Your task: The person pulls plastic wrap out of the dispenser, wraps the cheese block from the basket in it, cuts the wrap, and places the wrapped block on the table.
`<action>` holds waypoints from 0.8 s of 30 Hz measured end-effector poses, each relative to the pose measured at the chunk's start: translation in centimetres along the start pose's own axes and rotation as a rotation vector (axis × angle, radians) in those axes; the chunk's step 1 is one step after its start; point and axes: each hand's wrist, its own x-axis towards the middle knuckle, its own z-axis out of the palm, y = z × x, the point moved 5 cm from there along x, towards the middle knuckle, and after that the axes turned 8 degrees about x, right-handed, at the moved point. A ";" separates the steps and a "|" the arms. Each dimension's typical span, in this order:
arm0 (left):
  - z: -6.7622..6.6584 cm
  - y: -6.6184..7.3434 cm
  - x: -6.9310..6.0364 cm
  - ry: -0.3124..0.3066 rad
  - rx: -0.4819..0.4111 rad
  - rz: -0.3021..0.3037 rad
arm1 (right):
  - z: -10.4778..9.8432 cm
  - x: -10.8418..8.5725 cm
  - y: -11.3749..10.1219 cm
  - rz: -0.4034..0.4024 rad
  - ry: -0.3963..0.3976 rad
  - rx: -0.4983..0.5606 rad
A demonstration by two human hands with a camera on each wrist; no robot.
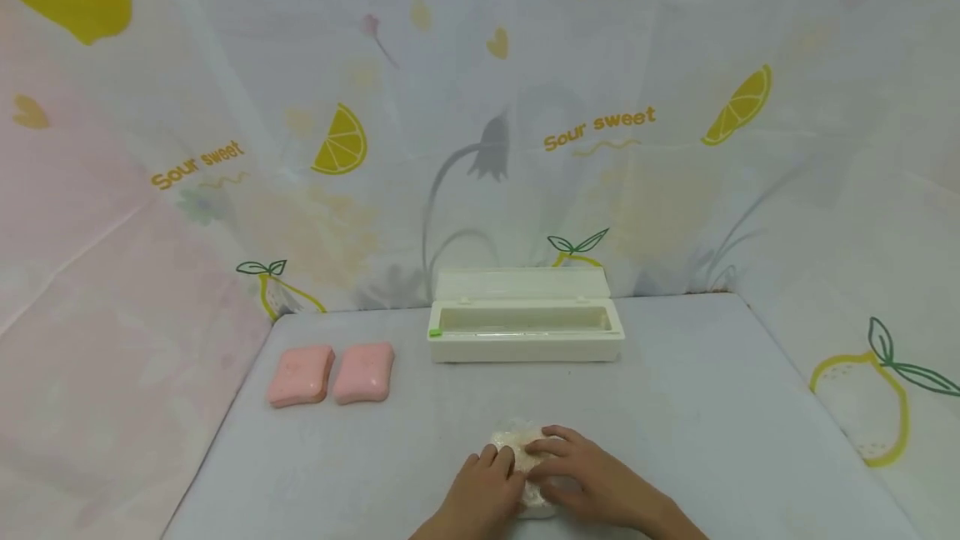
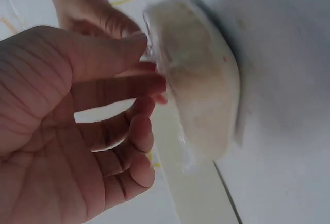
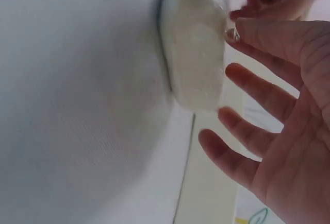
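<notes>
A cream-coloured block with rounded edges (image 2: 203,80), perhaps a bar of soap, lies on the table wrapped in clear cling film (image 1: 516,425). Both hands are over its top. My left hand (image 1: 483,490) pinches the film at the block's upper side between thumb and index finger, its other fingers loosely bent. From the other side my right hand (image 1: 592,477) also pinches a bit of film with thumb and index finger. Its remaining fingers are spread beside the block, as the right wrist view shows. In the head view the hands hide part of the block.
A long white box (image 1: 525,350) with its lid (image 1: 523,283) raised stands at the back of the table (image 1: 712,423). Two pink, square, cushion-shaped bars (image 1: 302,375) lie side by side at the left. Printed cloth (image 1: 465,90) hangs around the table.
</notes>
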 end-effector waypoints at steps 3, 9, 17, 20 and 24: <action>-0.3 1.0 0.4 0.069 0.061 0.027 | -1.5 -0.2 0.4 0.051 0.002 0.053; 0.5 2.0 0.8 0.140 0.135 0.001 | -4.2 -0.4 0.9 0.095 0.112 -0.024; 0.1 1.8 1.0 0.202 0.194 0.005 | -5.4 -0.7 1.4 0.184 0.161 -0.064; 0.0 1.4 1.0 0.159 0.193 0.002 | -5.5 -0.7 1.6 0.211 0.164 -0.061; -0.1 0.9 0.9 0.130 0.209 -0.013 | -5.5 -0.8 1.6 0.206 0.159 -0.054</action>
